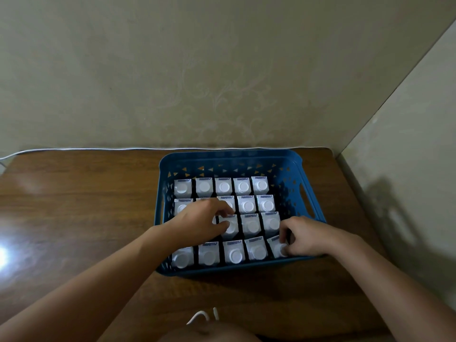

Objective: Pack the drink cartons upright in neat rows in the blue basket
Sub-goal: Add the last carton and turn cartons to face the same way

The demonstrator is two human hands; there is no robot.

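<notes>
cartons (251, 225) upright in rows inside blue basket (229, 159). left hand (202, 222) pinches carton top under it; right hand (299, 236) pinches tilted corner carton (277, 246). likely stiff, smooth; grip by top edges.

We cannot see the cartons under the left hand (201, 219): it covers most of the second-row carton beneath its knuckles and the third-row places beneath its palm, so we cannot count them. Fingertips hide part of the cap of the carton (230, 225) just beyond the thumb. The right hand (304, 236) hides the near right corner of the blue basket (306, 183) and one edge of the corner carton (278, 246) at its fingertips. Print on the carton tops is too small and blurred to read. Both forearms are cut off by the lower edge. White cord (199, 315) near the bottom edge is partly hidden.
</notes>
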